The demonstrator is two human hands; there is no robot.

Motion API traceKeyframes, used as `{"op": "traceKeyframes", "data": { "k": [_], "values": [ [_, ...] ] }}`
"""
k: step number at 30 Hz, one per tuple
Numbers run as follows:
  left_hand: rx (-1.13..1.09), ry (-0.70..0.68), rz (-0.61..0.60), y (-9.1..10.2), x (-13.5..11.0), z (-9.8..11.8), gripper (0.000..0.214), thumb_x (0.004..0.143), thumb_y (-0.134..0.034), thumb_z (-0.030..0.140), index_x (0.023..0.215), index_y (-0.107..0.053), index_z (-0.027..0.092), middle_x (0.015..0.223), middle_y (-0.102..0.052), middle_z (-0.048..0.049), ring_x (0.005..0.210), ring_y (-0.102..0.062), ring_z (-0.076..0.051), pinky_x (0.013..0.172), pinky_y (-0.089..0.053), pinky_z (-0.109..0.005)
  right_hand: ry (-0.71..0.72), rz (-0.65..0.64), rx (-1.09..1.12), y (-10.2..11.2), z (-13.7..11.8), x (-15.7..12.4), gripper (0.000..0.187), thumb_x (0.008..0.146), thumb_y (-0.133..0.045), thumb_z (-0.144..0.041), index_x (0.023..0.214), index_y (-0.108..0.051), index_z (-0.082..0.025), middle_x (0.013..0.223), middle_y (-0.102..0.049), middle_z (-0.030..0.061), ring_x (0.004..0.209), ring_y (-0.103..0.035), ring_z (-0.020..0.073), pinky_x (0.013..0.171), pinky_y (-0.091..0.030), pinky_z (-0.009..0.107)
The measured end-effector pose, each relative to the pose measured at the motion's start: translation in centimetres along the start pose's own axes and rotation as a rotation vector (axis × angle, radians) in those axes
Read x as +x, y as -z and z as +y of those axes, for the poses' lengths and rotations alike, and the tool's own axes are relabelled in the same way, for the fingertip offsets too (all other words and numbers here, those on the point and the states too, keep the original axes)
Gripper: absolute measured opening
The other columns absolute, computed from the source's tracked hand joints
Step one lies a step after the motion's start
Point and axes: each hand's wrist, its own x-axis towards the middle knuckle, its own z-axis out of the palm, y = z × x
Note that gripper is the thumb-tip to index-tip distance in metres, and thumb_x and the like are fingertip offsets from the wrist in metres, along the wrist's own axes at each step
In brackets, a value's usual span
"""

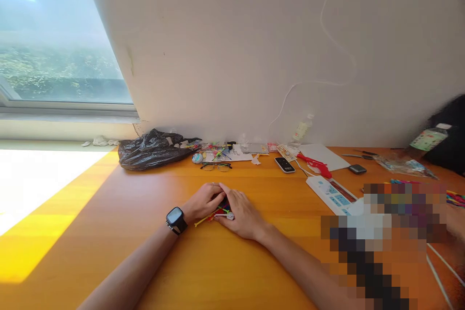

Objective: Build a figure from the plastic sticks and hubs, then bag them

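My left hand (pixel 207 200), with a dark watch on its wrist, and my right hand (pixel 241 213) are cupped together low over the wooden table. Their fingertips meet. Between and under the palms lies a bunch of thin coloured plastic strips (pixel 203 221), yellow, red and green, whose ends stick out towards me. A white stick with a round head (pixel 229 215) shows against my right thumb side. The fingers of both hands curl around the bunch, so most of it is hidden.
Along the wall lie a black plastic bag (pixel 154 152), glasses (pixel 216 167), more coloured pieces (pixel 220 150), and a black-and-white device (pixel 285 164). Farther right are a red tool-like object (pixel 314 164), a white power strip (pixel 329 193), bottles (pixel 430 138) and a blurred-out person.
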Motion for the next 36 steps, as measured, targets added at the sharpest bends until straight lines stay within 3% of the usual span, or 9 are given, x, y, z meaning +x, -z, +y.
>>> {"op": "traceKeyframes", "data": {
  "k": [6,12,16,19,21,26,31,33,36],
  "values": [
    [-0.018,-0.07,-0.04,0.8,-0.3,1.0,0.043,0.098,-0.056,0.058,0.111,-0.075,0.022,0.104,-0.074,-0.0105,0.098,-0.069,-0.026,0.089,-0.054,-0.036,-0.048,0.1,0.011,0.3,1.6,-0.2,0.052,0.096,-0.065,-0.034,0.144,-0.053,-0.021,0.133,-0.067,0.013,0.122,-0.062,0.0279,0.108,-0.047,0.047],
    [0.038,-0.134,-0.017,1.6,-0.6,0.9,0.056,0.091,-0.067,0.062,0.135,-0.067,0.027,0.129,-0.07,-0.0128,0.119,-0.065,-0.032,0.104,-0.051,-0.044,-0.05,0.163,0.138,0.6,1.9,-0.5,0.056,0.089,-0.073,-0.036,0.14,-0.055,-0.02,0.128,-0.067,0.0135,0.115,-0.064,0.0274,0.104,-0.051,0.046],
    [0.012,-0.076,-0.063,1.5,-3.0,0.6,0.079,0.09,-0.069,0.062,0.157,-0.044,0.03,0.154,-0.054,-0.0137,0.139,-0.054,-0.035,0.117,-0.044,-0.052,-0.063,0.155,0.297,0.4,2.4,-0.6,0.058,0.093,-0.067,-0.036,0.146,-0.049,-0.021,0.137,-0.063,0.0155,0.123,-0.064,0.0269,0.108,-0.051,0.046],
    [0.07,-0.084,-0.067,-0.1,-4.4,0.4,0.108,0.082,-0.077,0.064,0.167,-0.02,0.029,0.167,-0.036,-0.0169,0.152,-0.038,-0.038,0.123,-0.035,-0.056,-0.125,0.132,0.435,0.4,1.9,-0.2,0.049,0.099,-0.062,-0.044,0.141,-0.054,-0.02,0.137,-0.065,0.0159,0.126,-0.064,0.0274,0.109,-0.051,0.047],
    [0.099,-0.087,-0.018,-1.6,-4.3,0.2,0.117,0.079,-0.08,0.064,0.168,-0.011,0.029,0.168,-0.033,-0.0183,0.152,-0.036,-0.04,0.123,-0.035,-0.059,-0.149,0.119,0.53,0.3,1.1,0.0,0.047,0.101,-0.058,-0.049,0.14,-0.055,-0.021,0.14,-0.065,0.0155,0.131,-0.062,0.0274,0.111,-0.05,0.047],
    [0.043,-0.049,0.18,-4.5,-1.6,-0.3,0.077,0.09,-0.072,0.046,0.156,-0.039,0.026,0.142,-0.059,-0.0175,0.129,-0.058,-0.035,0.107,-0.05,-0.052,-0.145,0.169,0.567,-0.2,-0.5,-0.4,0.05,0.105,-0.05,-0.054,0.145,-0.051,-0.025,0.143,-0.063,0.0128,0.138,-0.058,0.0257,0.117,-0.045,0.048],
    [0.053,0.016,0.254,-5.4,-0.1,-0.4,0.032,0.092,-0.068,0.041,0.121,-0.064,0.027,0.11,-0.069,-0.0112,0.1,-0.065,-0.029,0.085,-0.053,-0.043,-0.201,0.269,0.433,-0.1,0.6,-0.7,0.041,0.104,-0.046,-0.058,0.12,-0.064,-0.025,0.119,-0.071,0.0101,0.113,-0.068,0.0265,0.102,-0.056,0.045],
    [0.113,0.055,0.28,-5.4,-0.2,-0.3,0.028,0.09,-0.07,0.044,0.112,-0.065,0.028,0.104,-0.069,-0.01,0.097,-0.065,-0.03,0.084,-0.052,-0.044,-0.209,0.279,0.462,0.1,1.3,-0.5,0.041,0.102,-0.049,-0.06,0.118,-0.064,-0.025,0.116,-0.071,0.0098,0.109,-0.069,0.0262,0.097,-0.059,0.043],
    [0.15,0.075,0.302,-5.1,-0.5,0.0,0.035,0.086,-0.074,0.048,0.112,-0.063,0.027,0.108,-0.07,-0.0102,0.102,-0.065,-0.032,0.088,-0.05,-0.046,-0.315,0.288,0.675,0.1,1.8,0.1,0.046,0.098,-0.052,-0.067,0.111,-0.064,-0.024,0.112,-0.072,0.0087,0.104,-0.071,0.0253,0.09,-0.061,0.04]
  ]
}}
